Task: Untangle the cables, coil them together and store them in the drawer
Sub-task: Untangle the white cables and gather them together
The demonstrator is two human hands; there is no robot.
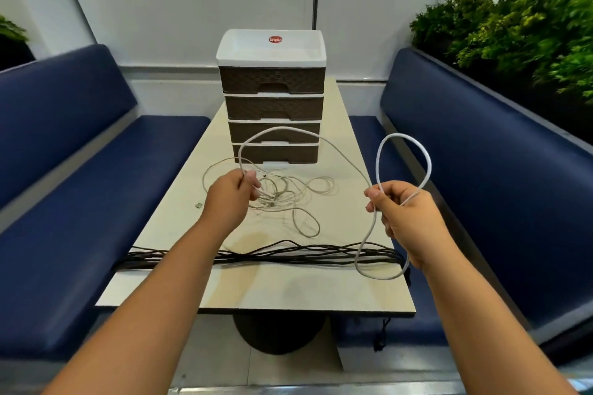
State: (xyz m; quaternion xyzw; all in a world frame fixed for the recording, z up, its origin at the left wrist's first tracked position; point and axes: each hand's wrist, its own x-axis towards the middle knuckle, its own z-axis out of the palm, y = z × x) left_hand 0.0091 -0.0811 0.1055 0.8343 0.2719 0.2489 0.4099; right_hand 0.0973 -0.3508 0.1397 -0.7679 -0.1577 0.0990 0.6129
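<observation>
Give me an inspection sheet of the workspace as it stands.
Surface: beige table, long and narrow.
Job's things: drawer unit, four drawers, all shut.
Clutter: small connector lying loose.
Grippers: left hand and right hand each grip the white cable.
Cables: white tangle on the table; black cable bundle laid straight across it.
Surroundings: blue benches either side, plants at right.

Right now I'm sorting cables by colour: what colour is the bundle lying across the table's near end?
Black bundle, seen in the head view.
</observation>
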